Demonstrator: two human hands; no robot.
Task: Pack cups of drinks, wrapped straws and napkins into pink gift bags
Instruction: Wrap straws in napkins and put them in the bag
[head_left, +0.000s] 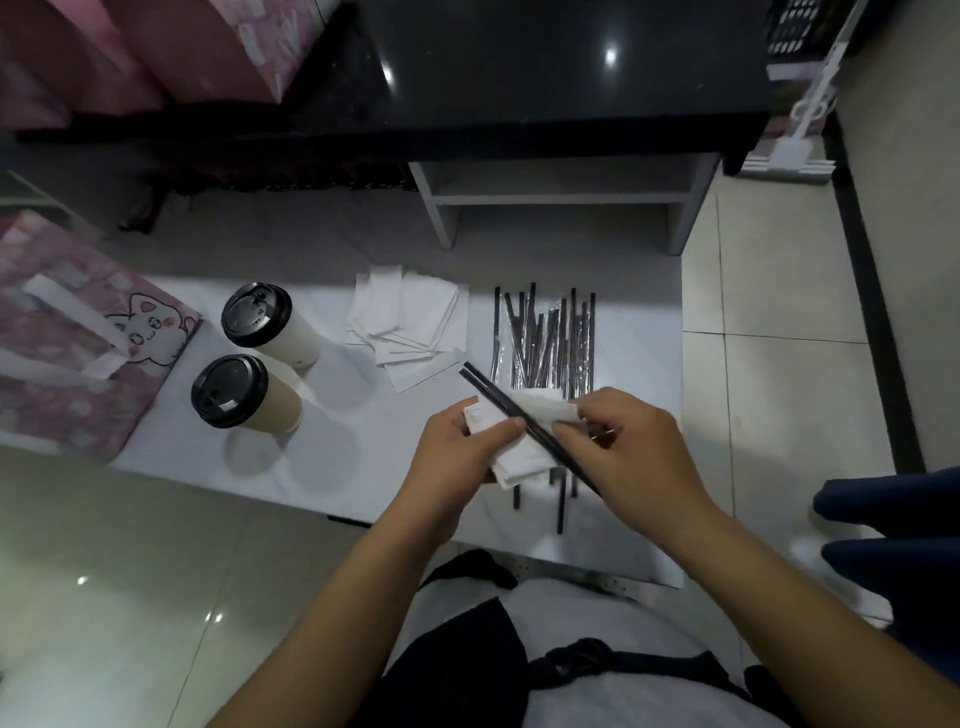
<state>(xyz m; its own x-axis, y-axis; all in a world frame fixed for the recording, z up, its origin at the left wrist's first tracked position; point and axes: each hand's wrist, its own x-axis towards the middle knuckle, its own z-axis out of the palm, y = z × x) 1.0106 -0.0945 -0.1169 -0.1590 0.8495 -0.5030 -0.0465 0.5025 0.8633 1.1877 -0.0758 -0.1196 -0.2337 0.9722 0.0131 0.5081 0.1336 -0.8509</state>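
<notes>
Nearest cam, pinches a soft, light napkin (519, 453) in left hand (453, 460), grips a thin, slick-wrapped straw (494, 398) across it w/ right hand (636, 448), just above desk (363, 467) front; prob. handles best pinched tog. mid-length, w/o crushing.

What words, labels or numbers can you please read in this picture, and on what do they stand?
No text is legible here.
pink gift bag: only a cartoon cat, no words seen.
white cup's lid and brown cup's lid: raised marks too blurred to read.
</notes>
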